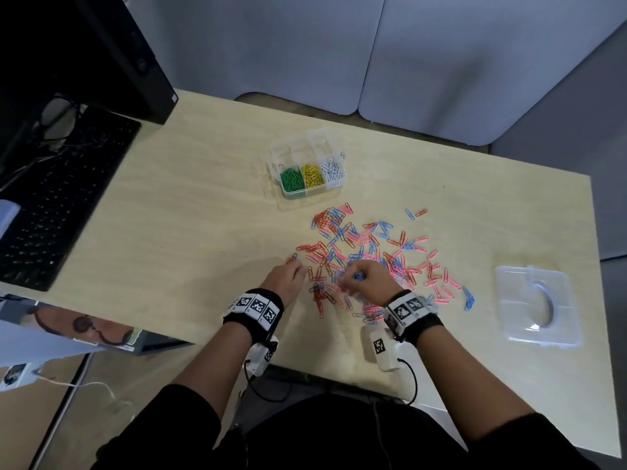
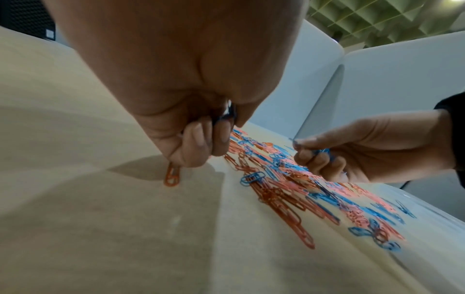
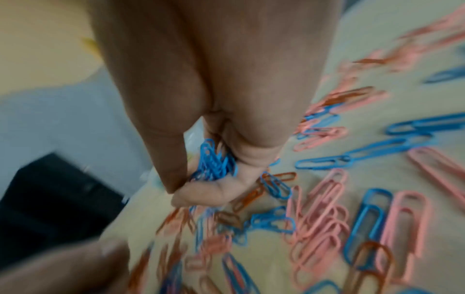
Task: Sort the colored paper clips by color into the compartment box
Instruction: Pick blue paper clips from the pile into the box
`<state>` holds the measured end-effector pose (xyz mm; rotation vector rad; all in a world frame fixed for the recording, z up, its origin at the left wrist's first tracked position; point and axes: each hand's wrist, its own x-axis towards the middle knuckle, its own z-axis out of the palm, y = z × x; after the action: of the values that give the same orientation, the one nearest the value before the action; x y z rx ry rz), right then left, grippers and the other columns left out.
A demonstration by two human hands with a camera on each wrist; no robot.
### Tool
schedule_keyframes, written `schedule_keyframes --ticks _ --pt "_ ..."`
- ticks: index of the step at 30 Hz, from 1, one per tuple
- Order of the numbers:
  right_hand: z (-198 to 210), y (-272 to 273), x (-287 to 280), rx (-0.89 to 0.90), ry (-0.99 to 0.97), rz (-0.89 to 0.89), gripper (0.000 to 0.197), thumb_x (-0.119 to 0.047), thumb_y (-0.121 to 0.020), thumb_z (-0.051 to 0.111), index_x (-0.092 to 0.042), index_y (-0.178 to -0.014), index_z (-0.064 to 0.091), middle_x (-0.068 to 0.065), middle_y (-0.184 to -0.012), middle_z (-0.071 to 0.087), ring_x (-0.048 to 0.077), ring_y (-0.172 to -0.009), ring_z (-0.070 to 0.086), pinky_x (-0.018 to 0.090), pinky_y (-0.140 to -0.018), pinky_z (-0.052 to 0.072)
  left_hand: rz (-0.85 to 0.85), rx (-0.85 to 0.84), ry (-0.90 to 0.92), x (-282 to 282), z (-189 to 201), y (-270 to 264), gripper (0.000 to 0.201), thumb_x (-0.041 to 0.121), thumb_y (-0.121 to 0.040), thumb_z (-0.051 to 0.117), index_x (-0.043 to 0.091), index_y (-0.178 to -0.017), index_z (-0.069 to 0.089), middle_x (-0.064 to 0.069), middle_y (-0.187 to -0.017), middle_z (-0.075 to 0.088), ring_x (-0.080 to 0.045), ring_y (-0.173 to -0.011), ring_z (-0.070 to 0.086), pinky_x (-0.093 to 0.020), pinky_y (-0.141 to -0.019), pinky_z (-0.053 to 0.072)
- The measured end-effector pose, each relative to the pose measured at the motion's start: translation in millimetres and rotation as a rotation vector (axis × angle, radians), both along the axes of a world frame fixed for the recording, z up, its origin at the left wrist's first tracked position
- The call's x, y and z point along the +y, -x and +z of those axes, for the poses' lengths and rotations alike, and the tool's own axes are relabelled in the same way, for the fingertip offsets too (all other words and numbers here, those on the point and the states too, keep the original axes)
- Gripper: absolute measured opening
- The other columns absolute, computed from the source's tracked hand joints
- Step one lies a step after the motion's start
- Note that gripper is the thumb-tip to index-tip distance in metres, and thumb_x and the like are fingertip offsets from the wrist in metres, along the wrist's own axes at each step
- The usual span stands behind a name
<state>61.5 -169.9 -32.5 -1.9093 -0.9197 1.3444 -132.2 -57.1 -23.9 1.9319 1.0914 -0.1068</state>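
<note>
two hands (image 1: 286,274) (image 1: 368,278) gripping blue clips (image 3: 214,163), three filled compartments (image 1: 312,176), perhaps a hundred loose clips (image 1: 373,252)

Black keyboard (image 1: 57,195) lies at the desk's left side, with a dark monitor (image 1: 101,52) behind it. Clear plastic lid (image 1: 537,305) lies flat near the desk's (image 1: 190,225) right edge. Grey partition panels (image 1: 441,62) stand behind the desk.

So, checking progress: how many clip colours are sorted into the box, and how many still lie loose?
Colours in the box: 3 (green clips, yellow clips, white clips)
Colours loose on the desk: 3 (blue clips, pink clips, orange clips)
Total: 6
</note>
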Motion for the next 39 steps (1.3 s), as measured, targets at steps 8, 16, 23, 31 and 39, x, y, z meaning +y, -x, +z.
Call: schedule_keyframes --ticks 8,16,23,31,39 --pt "6.4 -38.3 -2.1 0.532 0.005 -0.416 0.021 -0.008 -0.093 0.061 0.003 -0.11 0.069 0.017 -0.1 0.066 0.026 -0.083 0.058 0.03 -0.07 0.048 0.08 -0.012 0.097 -0.3 -3.7 -9.5 0.027 0.024 -0.102 0.046 0.001 -0.1 0.061 -0.016 -0.094 0.066 -0.029 -0.088 0.06 -0.033 -0.074 0.043" --pt "-5.9 -31.6 23.9 -0.537 0.065 -0.009 0.03 -0.039 -0.07 0.087 -0.023 -0.091 0.071 -0.01 -0.074 0.061 0.004 -0.063 0.057 0.023 -0.062 0.046 -0.051 0.078 0.018 5.1 -8.4 -6.5 0.036 0.049 -0.07 0.081 0.019 -0.066 0.062 0.01 -0.065 0.06 -0.009 -0.063 0.057 -0.026 -0.061 0.049" --pt "-10.9 -29.7 27.6 -0.543 0.059 0.124 0.008 -0.025 -0.084 0.073 -0.017 -0.083 0.073 0.0 -0.082 0.066 0.015 -0.073 0.06 0.022 -0.065 0.04 -0.088 0.082 0.023 8.9 -4.6 -10.7 0.013 0.037 -0.078 0.079 0.028 -0.072 0.071 0.011 -0.068 0.061 -0.008 -0.071 0.058 -0.024 -0.069 0.048" --pt "7.2 -43.0 8.6 0.167 -0.111 -0.278 0.018 -0.012 -0.092 0.068 0.003 -0.085 0.063 0.016 -0.082 0.069 0.016 -0.059 0.058 0.026 -0.06 0.05 0.055 -0.019 -0.034 28.6 2.8 -32.4 0.01 0.029 -0.082 0.072 0.02 -0.082 0.069 0.009 -0.059 0.055 -0.007 -0.057 0.052 -0.022 -0.058 0.043" --pt "25.6 -43.5 3.0 0.644 -0.19 -0.54 0.016 -0.004 -0.092 0.046 -0.004 -0.077 0.052 0.025 -0.087 0.064 0.028 -0.064 0.057 0.03 -0.057 0.048 0.106 0.044 -0.239 41.6 2.3 -108.9 0.033 0.046 -0.074 0.077 0.021 -0.094 0.074 0.001 -0.097 0.074 -0.02 -0.091 0.068 -0.031 -0.083 0.055"
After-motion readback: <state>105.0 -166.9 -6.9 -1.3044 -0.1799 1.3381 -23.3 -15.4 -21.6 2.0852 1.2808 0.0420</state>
